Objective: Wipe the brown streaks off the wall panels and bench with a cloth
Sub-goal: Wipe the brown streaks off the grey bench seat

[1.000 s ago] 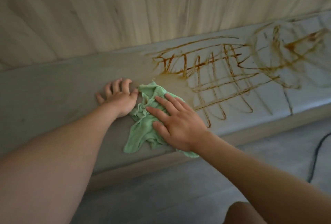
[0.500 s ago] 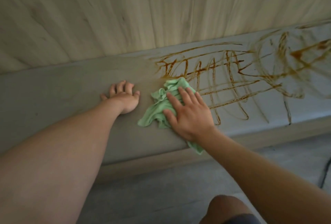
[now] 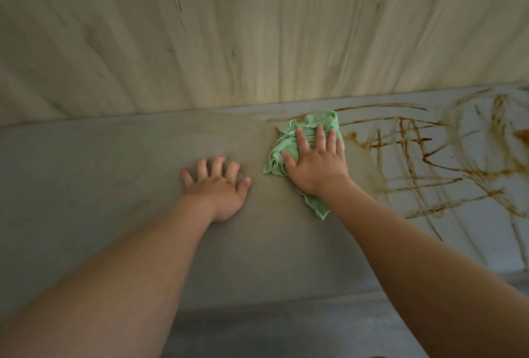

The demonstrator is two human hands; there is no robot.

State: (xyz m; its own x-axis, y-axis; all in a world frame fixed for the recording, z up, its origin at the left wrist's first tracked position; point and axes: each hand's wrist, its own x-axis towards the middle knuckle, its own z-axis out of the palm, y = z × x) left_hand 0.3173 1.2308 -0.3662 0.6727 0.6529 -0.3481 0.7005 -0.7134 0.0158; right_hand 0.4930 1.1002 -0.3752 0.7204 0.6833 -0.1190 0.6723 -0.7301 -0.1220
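Moved on in last second: crumpled pale-green cloth [image 3: 286, 145], pressed under flat fingers of right grip [image 3: 317, 164], now at edge of brown streaks [image 3: 400, 143] on grey table [image 3: 114, 200]. Left of cloth, left grip [image 3: 219, 190] splayed, empty. Most streaks remain.

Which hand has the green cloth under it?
The right hand, fingers spread flat on the green cloth beside the brown streaks; the left hand rests directly on the bare bench.

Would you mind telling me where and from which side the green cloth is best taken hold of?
On the green cloth, probably the raised folds along its left edge, pinched from above: it lies crumpled flat on the bench, and the right hand presses flat over its middle. The thin corner trailing toward the bench's front edge is free.
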